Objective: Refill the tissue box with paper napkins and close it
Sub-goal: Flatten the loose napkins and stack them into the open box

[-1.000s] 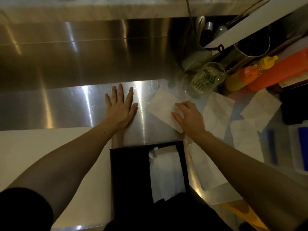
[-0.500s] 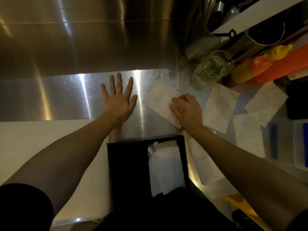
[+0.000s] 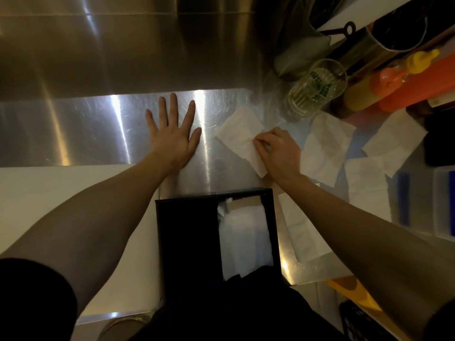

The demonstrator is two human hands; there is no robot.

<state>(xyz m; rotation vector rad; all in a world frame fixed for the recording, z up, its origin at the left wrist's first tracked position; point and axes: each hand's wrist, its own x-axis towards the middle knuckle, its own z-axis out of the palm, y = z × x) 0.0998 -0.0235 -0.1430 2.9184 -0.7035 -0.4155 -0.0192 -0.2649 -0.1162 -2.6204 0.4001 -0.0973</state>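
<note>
Black tissue box [image 3: 187, 232] sits at the near edge of the steel counter [image 3: 98, 129], lid off or swung open; cannot tell which, no separate lid identifiable. Right half of the box shows a white stack of napkins [image 3: 243, 237] already inside, reaching fairly high against the wall. Left half reads dark; contents there not visible.

Right hand [image 3: 278, 151], just beyond the box's far right corner, pinches the near edge of one folded napkin [image 3: 237, 134] lying flat on the steel. Fingertips [image 3: 257, 142] are curled on the paper; grip looks like a light pinch, napkin not lifted.

Left hand [image 3: 172, 136], beyond the box's far left corner, lies flat on the counter, fingers spread, holding nothing.

More loose napkins [image 3: 322, 148] are spread to the right of the box, several sheets, one touching or nearly touching the box's right wall. Beyond them, further right: a glass [image 3: 315, 87] and orange and yellow squeeze bottles [image 3: 398, 77].

Judged progress: refill partly done. Some napkins are in; at least five sheets remain out on the counter. Left to do: gather or fold these, load them, then close the box. Closing not begun.
</note>
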